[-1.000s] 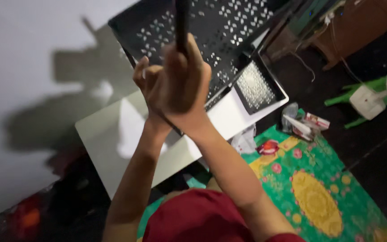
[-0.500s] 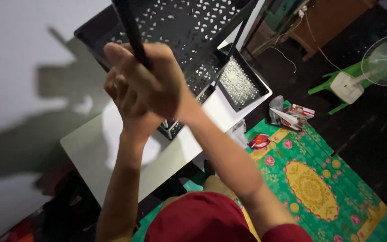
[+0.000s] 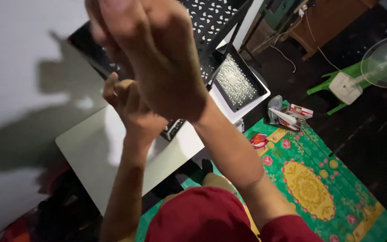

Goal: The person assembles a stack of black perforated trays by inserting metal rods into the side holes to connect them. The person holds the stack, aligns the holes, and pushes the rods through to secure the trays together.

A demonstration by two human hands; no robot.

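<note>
Dim room, seen from above: one white desk (image 3: 113,152) stands against a pale wall (image 3: 19,54), with dark floor to the right and one green patterned mat (image 3: 319,188) below it.

Count: two hands raised close to the camera; one black perforated metal rack (image 3: 211,27) standing on the desk; one separate black perforated tray (image 3: 238,83) lying flat at the desk's far right corner; one white standing fan (image 3: 384,60) with one green plastic stool (image 3: 332,80) beside it; a few small packets (image 3: 290,114) at the mat's upper edge.

Right hand (image 3: 157,58) is blurred and fills the upper centre; its fingers are curled into a closed fist, but whether anything is inside it cannot be told. Left hand (image 3: 128,105) sits just below and behind it, fingers bent inward; its grip is also hidden by the right hand, and what it has hold of cannot be told. Both hands are in front of the rack's near corner.

Edges and room: the rack takes the desk's far half, its foot near the right edge; the desk's near left part is bare white surface.

Containers: the tray shows only its pattern of holes; nothing is seen in it. Rack shelves visible are likewise bare.
</note>
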